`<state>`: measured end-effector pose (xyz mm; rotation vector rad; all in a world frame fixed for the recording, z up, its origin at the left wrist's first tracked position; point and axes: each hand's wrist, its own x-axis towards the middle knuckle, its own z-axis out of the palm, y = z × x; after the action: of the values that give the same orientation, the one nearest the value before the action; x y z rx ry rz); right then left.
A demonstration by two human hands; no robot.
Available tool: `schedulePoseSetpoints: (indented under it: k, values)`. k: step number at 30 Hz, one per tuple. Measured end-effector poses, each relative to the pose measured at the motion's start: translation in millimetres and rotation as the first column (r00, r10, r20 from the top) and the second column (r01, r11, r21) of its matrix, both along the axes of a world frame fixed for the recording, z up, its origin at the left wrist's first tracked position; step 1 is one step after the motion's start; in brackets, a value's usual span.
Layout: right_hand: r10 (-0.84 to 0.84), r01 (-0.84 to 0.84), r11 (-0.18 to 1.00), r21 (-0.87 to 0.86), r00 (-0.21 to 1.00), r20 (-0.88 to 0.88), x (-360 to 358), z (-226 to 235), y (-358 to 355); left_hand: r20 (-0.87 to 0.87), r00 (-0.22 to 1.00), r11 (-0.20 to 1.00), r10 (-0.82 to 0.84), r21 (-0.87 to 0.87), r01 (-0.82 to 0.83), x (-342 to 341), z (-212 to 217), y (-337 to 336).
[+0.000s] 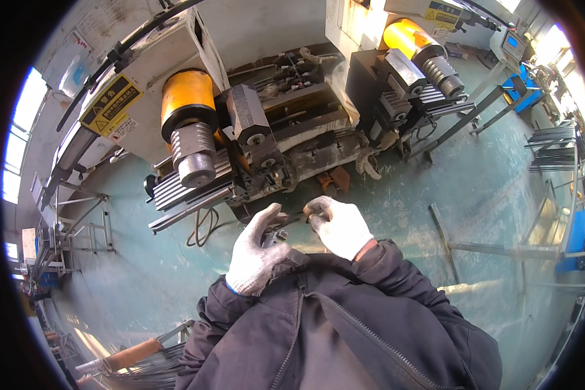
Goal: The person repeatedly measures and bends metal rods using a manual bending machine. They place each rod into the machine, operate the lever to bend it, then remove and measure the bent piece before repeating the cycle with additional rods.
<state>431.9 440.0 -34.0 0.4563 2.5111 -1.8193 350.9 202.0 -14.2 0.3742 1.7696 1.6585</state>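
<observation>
My left hand (pixel 257 252), in a white knit glove, is raised in front of my jacket, its fingers and thumb curved toward each other. Between thumb and fingers shows a small grey metal piece (pixel 277 236), partly hidden by the glove. Close by on the right, my right hand (pixel 342 227) wears a matching glove with darkened fingertips. Its fingers are bent in and pressed together; whatever they may pinch cannot be made out. Ahead of both hands stands a machine with a ribbed metal spindle (pixel 194 155) below an orange cylinder (pixel 187 97).
A second machine with an orange cylinder (pixel 409 39) stands at the far right. A grey metal block (pixel 247 114) sits beside the nearer spindle. A cable (pixel 203 229) loops toward the green floor (pixel 396 224). Metal frame bars (pixel 494 249) lie right; thin rods (pixel 146 365) are bundled lower left.
</observation>
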Motion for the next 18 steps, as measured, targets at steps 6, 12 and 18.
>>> schedulePoseSetpoints:
  k: [6, 12, 18]
  values:
    - [0.151, -0.118, 0.848, -0.517, 0.988, 0.021, -0.6, -0.6, -21.3, -0.076, 0.997, 0.999, -0.028, -0.036, 0.026, 4.2, -7.9, 1.5]
    - [0.122, -0.062, 0.809, -0.584, 0.991, 0.063, -3.8, -1.8, -31.3, -0.087, 0.995, 0.995, -0.052, -0.086, 0.044, 4.0, -9.0, -2.3]
    - [0.15, -0.103, 0.849, -0.518, 0.987, 0.05, -0.8, -6.7, -35.3, 0.09, 0.994, 0.998, -0.059, 0.012, 0.059, 0.0, -17.3, -10.0]
